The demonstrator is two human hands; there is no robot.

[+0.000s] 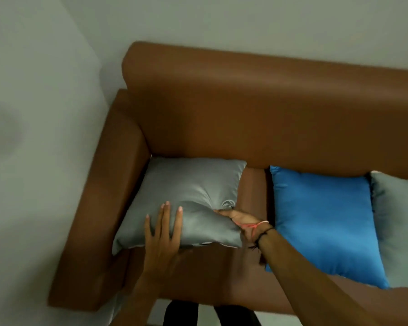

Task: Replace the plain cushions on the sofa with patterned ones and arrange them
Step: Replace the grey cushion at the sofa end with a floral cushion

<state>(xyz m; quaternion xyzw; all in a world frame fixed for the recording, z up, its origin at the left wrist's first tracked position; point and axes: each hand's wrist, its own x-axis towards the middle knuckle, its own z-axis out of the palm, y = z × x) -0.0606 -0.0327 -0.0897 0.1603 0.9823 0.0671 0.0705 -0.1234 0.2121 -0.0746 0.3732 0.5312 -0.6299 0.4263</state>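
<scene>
The right hand (236, 220) pinches the right edge of a shiny grey satin square cushion (186, 198), thumb on top with the fabric puckered into creases around it; the fingers underneath are hidden, so only the thumb side of the grip shows. The left hand (163, 234) lies flat and open on the front part of the same cushion, fingers spread and pointing away from the person, palm pressing the cover rather than closing round it.

The grey cushion sits at the left end of a brown leather-look sofa (257, 118), its left edge against the sofa's armrest (99, 208) and its back edge at the foot of the backrest. Its front left corner hangs a little past the seat edge.

To the right, apart from the grey cushion with a strip of bare brown seat between them, a plain bright blue square cushion (323, 222) leans at the backrest. Just beside it, touching its right edge, is a pale grey cushion (400, 222), partly cut off by the frame.

The right wrist wears a thin red thread and a dark cord bracelet (260, 232). Pale grey walls (45, 90) meet in a corner behind the sofa. The frame is slightly blurred.
</scene>
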